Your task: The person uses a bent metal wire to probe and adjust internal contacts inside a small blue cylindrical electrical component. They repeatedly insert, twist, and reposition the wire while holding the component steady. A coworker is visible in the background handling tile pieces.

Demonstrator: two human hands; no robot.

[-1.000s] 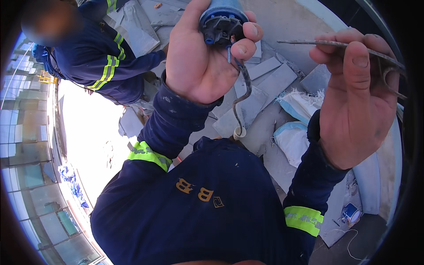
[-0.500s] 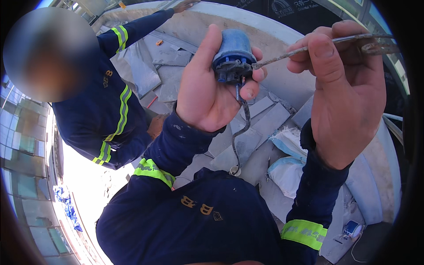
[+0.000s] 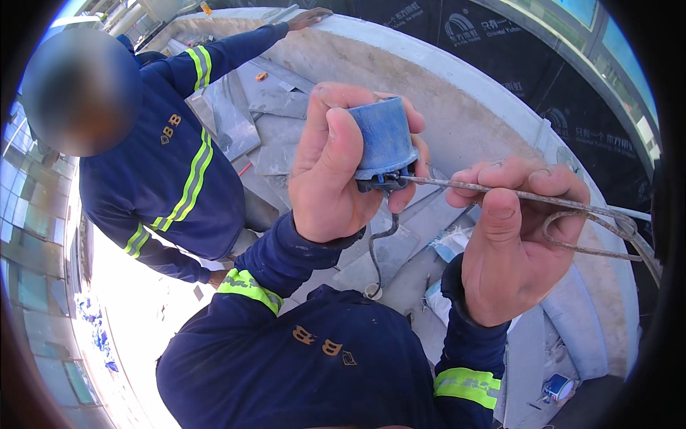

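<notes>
My left hand point(image 3: 325, 179) is closed around a blue cylindrical electrical fitting point(image 3: 386, 132), its rounded cap tilted upward and its dark terminal base facing down. From the base a thin dark cable point(image 3: 373, 250) hangs to a small white pipe end point(image 3: 373, 292). Between thumb and fingers, my right hand point(image 3: 511, 243) pinches a thin, dirty metal rod point(image 3: 443, 184). Its far end reaches the underside of the fitting, where my left fingers partly hide the contact. Behind the right hand the rod bends into a loop.
At the left a co-worker point(image 3: 179, 168) in a dark blue top stands close, one hand point(image 3: 309, 18) resting on the curved low wall point(image 3: 429, 71). Grey slabs point(image 3: 275, 93) lie scattered below. White sacks point(image 3: 437, 297) and a small blue-and-white container point(image 3: 557, 387) lie to the right.
The fitting has tipped, so more of its blue side shows and less of its base. My right hand and the rod have moved lower. The co-worker has shifted slightly.
</notes>
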